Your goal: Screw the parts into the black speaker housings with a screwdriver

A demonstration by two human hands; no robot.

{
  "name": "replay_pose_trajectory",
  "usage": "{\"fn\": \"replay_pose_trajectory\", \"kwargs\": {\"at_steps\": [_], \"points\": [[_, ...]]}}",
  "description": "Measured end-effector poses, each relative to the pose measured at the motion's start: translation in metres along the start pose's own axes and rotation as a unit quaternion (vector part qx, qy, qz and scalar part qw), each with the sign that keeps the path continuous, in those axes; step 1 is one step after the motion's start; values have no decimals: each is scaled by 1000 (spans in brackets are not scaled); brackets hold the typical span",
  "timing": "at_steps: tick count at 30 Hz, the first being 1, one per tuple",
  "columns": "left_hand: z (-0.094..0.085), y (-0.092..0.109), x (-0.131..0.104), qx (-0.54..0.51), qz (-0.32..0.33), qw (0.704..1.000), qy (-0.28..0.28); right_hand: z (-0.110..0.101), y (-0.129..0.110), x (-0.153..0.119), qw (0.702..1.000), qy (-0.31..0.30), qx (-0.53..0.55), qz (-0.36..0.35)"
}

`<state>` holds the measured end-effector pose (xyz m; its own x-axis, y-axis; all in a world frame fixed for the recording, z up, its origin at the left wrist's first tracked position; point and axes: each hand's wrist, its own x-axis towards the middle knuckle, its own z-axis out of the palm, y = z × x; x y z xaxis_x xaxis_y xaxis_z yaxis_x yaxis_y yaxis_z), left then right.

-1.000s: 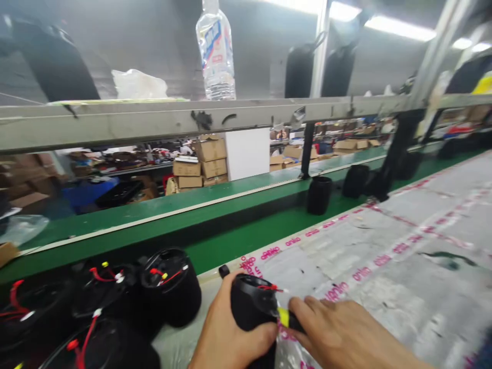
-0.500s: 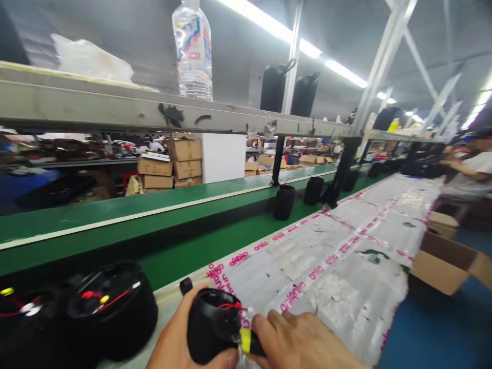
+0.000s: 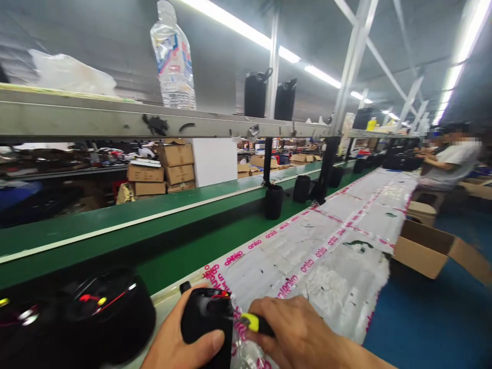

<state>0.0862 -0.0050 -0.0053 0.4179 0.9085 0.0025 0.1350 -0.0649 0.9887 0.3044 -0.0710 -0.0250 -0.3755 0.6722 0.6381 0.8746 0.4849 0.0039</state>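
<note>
- Your left hand (image 3: 169, 344) is clamping around a black housing (image 3: 202, 318), its thumb pressing across the near side and the fingers wrapping behind.
- Your right hand (image 3: 302, 328) is closing its grip around a tool (image 3: 250, 322) with a yellow and black handle, and the yellow end is pointing at the housing's right side.
- The housing is sitting low in your view, in front of you at the near edge of the bench (image 3: 284, 266); its base is running out of sight, so you cannot tell whether it is resting on anything.
- A red wire (image 3: 221, 294) is showing at its open top.
- In the step in hand, you are steadying the housing with one hand and bringing the tool to its rim with the other. The tip is blurring, so it may be touching or only hovering beside it.
- Any next move of the tool is calling, I judge, for a firm left grip, a well-aimed tip and care around that wire.
- Another, larger-looking black housing (image 3: 130, 318) with red and yellow wiring is standing to the left, while two black cylinders (image 3: 274, 202) are standing farther off on the green surface (image 3: 172, 264).
</note>
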Motion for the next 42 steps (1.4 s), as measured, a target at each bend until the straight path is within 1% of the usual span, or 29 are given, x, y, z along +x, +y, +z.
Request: {"fn": "replay_pose_trajectory", "kwargs": {"at_steps": [3,6,13,16,18,20,23,25,27,29,30,31,32,34,35,36,38,39,40,41,42], "points": [[-3,3,-2,-33,13,998,-43,-4,0,-2,1000,-8,-23,-2],[-5,5,-4,-36,40,997,-56,-4,-1,-1,998,-30,-50,-20],[-1,4,-5,-13,55,998,-41,-2,-1,2,994,-80,-65,-26],[0,4,-5,2,55,998,-38,-2,-2,5,994,-77,-79,-26],[1,6,-6,17,47,998,-25,-2,-2,6,993,-79,-82,-29],[1,10,-7,27,44,999,-14,-2,-1,6,992,-94,-82,-36],[5,16,-9,22,44,999,-17,-3,-1,5,989,-107,-96,-48],[10,18,-10,37,35,999,3,-5,-1,3,987,-100,-110,-56],[17,16,-11,89,20,994,65,-7,-1,3,984,-102,-129,-60],[21,12,-11,150,11,980,131,-9,-2,5,981,-117,-139,-66],[21,10,-10,169,10,975,145,-9,-2,6,980,-125,-139,-70],[20,8,-9,173,13,974,143,-9,-3,7,979,-131,-138,-70],[17,6,-8,163,20,978,125,-9,-4,8,979,-139,-132,-65],[9,3,-7,107,33,992,63,-9,-7,9,984,-149,-92,-42],[4,2,-6,67,34,997,28,-9,-8,10,988,-143,-48,-28],[-1,1,-6,20,26,999,-5,-9,-9,10,992,-125,9,-11],[-9,-2,-5,-72,-13,996,-50,-9,-6,10,990,-50,127,46],[-12,-3,-5,-103,-32,992,-61,-7,-2,10,982,-10,166,91],[-14,-3,-5,-118,-44,990,-65,-4,5,10,973,15,182,142],[-14,-4,-5,-122,-47,989,-63,0,15,8,967,20,168,191],[-13,-4,-5,-118,-41,991,-58,5,27,6,964,7,138,228]]}}
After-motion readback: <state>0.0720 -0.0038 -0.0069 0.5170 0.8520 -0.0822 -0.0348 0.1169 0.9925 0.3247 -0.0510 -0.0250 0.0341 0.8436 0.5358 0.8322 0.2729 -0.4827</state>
